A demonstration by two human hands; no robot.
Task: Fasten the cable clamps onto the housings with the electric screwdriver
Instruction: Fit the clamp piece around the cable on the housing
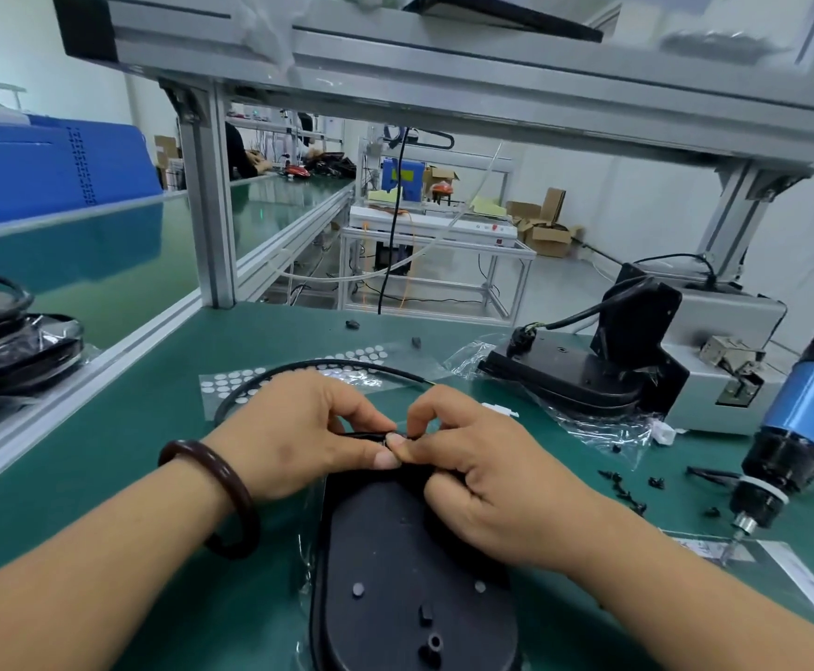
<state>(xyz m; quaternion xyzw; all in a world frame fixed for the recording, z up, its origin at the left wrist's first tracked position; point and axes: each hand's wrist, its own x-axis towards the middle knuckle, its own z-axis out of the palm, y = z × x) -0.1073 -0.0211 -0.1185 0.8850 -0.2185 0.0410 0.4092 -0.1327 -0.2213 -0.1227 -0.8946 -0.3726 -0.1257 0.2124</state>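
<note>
A green tabletop [153, 457] sits under a grey aluminium frame [211, 210]. Behind it the workshop holds more green benches, cardboard boxes [547, 234] on the floor and blue crates [46, 171] far left.

One black oval housing [409, 573] lies at the near edge, in the middle. A second housing [574, 375] rests on clear plastic toward the far right corner, beside one grey box-shaped machine [729, 360]. More wrapped housings [12, 351] are stacked past the left edge, but I cannot count them.

One blue-and-black electric screwdriver [802, 428] stands tilted at the right edge, tip down. Several small black clips [622, 486] are scattered near it. Two sheets of white round stickers [235, 380] lie mid-table, with one black cable [308, 364] looping over them.

The left hand [298, 438], wearing a dark bracelet [221, 496], and the right hand [492, 477] meet at the near housing's far end. The fingers of both hands pinch a small black piece [385, 435], mostly hidden.
</note>
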